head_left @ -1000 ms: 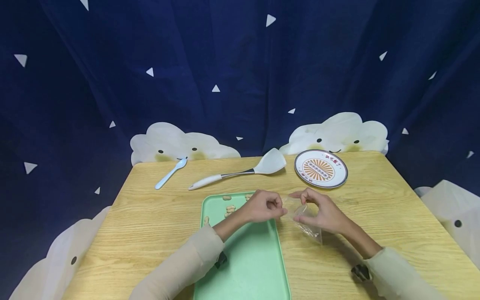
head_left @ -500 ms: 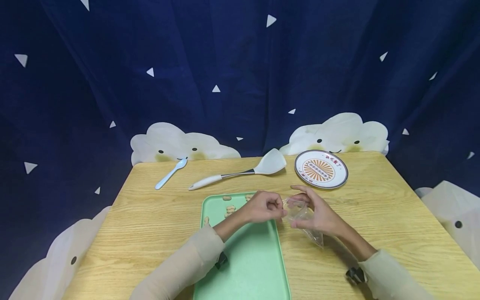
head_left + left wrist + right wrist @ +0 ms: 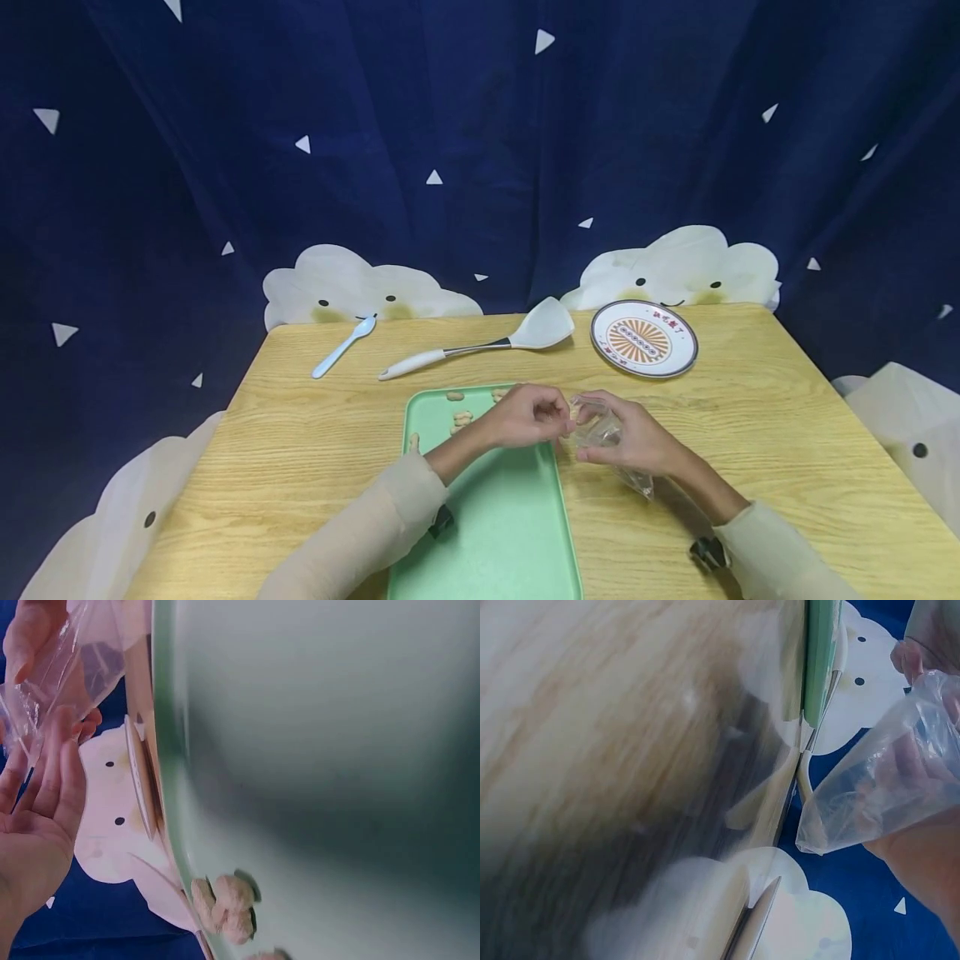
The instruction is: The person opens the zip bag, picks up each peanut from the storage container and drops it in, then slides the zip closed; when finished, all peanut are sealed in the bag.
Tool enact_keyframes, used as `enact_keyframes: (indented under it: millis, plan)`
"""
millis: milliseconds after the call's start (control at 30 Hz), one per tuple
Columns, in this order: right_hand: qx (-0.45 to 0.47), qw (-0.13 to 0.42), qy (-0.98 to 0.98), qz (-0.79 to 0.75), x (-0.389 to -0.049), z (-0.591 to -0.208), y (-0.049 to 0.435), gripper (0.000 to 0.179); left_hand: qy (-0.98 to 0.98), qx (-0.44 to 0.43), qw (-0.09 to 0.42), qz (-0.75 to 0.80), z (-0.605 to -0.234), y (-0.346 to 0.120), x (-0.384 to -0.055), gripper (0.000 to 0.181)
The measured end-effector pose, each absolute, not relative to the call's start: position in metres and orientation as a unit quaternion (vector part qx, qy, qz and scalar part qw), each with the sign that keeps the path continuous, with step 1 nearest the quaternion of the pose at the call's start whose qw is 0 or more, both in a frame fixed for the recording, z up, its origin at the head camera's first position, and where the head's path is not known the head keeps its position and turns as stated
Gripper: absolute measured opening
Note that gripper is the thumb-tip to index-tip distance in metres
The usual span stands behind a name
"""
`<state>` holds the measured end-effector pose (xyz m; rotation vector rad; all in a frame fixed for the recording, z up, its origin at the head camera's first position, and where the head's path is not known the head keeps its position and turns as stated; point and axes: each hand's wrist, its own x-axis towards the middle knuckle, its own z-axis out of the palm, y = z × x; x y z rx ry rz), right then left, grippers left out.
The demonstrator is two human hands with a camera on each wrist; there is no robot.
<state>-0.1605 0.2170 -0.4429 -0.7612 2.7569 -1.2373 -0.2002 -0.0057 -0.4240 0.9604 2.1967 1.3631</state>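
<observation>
Between both hands is a clear plastic bag [image 3: 604, 430], its lower corner hanging close over the wooden table. My left hand [image 3: 527, 415] pinches the bag's edge between thumb and fingertips, above the right rim of a green tray [image 3: 487, 521]. Curled round the bag from the other side is my right hand [image 3: 639, 435], fingers above and thumb below. In the right wrist view, fingers show through the film of the bag [image 3: 855, 796]. Several peanuts [image 3: 462, 417] lie at the tray's far end, partly behind my left forearm; a cluster of peanuts [image 3: 234, 894] shows in the left wrist view.
Behind the tray lies a spatula [image 3: 480, 347] with a white head and handle. A light blue spoon [image 3: 343, 347] rests at the back left of the table [image 3: 300, 450]. A patterned plate [image 3: 678, 354] sits at the back right, before a dark blue curtain [image 3: 480, 125].
My right fingers have spread and then closed in round the bag, with the hand shifting slightly left. The bag's mouth looks wider. My left hand has stayed almost still, pinching the edge.
</observation>
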Motion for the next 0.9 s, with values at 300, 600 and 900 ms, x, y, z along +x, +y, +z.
enact_keyframes:
  millis: [300, 600, 900]
  plan:
    - [-0.237, 0.008, 0.888, -0.394, -0.162, -0.443, 0.22, 0.065, 0.762, 0.305, 0.191, 0.538, -0.416, -0.035, -0.206, 0.022]
    - [-0.235, 0.002, 0.894, -0.382, -0.168, -0.446, 0.229, 0.064, 0.82, 0.237, 0.106, 0.51, -0.425, -0.093, -0.227, 0.02]
    - [-0.233, 0.001, 0.898, -0.372, -0.171, -0.447, 0.234, 0.064, 0.898, 0.166, 0.065, 0.403, -0.443, -0.127, -0.233, 0.004]
